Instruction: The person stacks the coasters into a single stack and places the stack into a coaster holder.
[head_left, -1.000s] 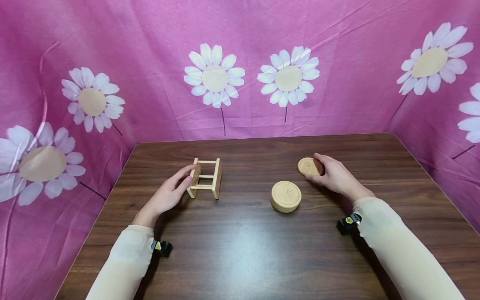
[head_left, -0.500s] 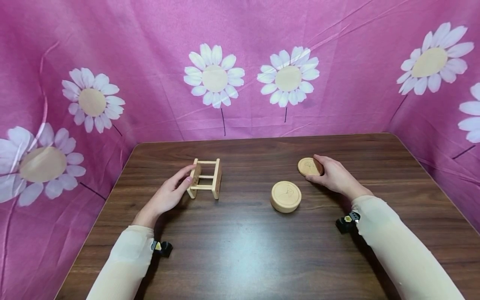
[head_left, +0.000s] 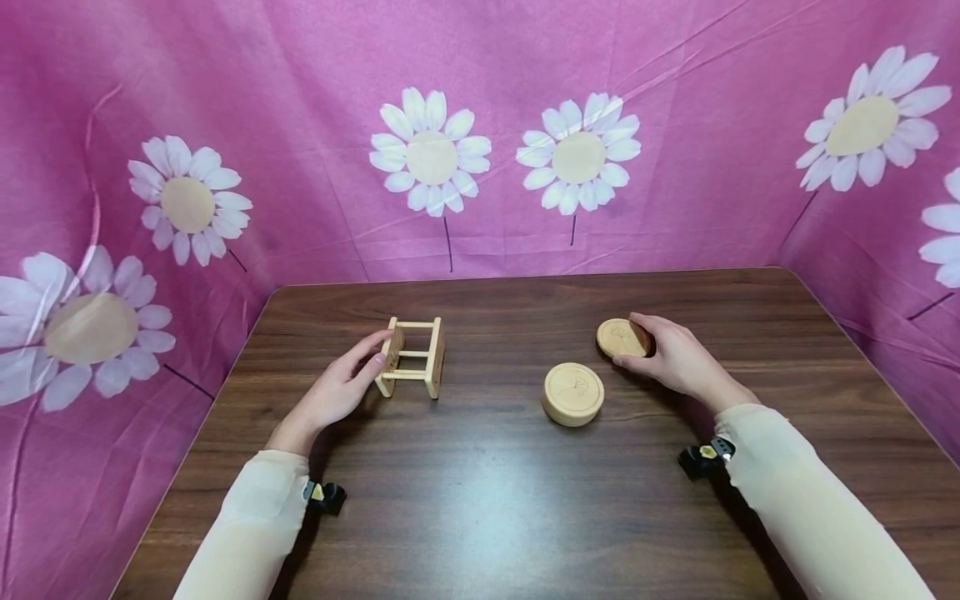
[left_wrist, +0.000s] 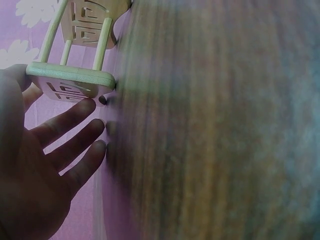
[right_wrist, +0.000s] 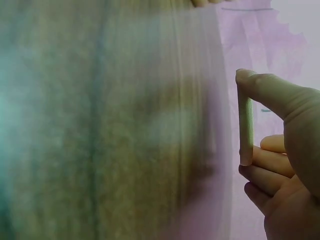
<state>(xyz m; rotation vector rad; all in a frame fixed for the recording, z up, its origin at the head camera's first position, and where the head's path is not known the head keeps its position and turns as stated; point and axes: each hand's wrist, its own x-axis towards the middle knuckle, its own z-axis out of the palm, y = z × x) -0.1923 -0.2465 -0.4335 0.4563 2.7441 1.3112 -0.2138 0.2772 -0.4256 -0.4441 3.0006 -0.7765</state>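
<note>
My left hand pinches the near left side of a small light wooden coaster rack with rods between two side panels. In the left wrist view, the thumb lies at the panel's edge and the other fingers spread below it. On the right, my right hand holds a round wooden coaster by its rim, an engraved drawing facing up. Seen edge-on in the right wrist view, that coaster sits between thumb and fingers, apart from the table. A stack of matching coasters rests between the hands.
The dark wood table ends at a pink curtain with white daisies, which surrounds its back and sides. A black wrist camera is strapped to each sleeve.
The right hand and its coaster have shifted very slightly to the right and toward me. The rack, left hand and stack have stayed in place.
</note>
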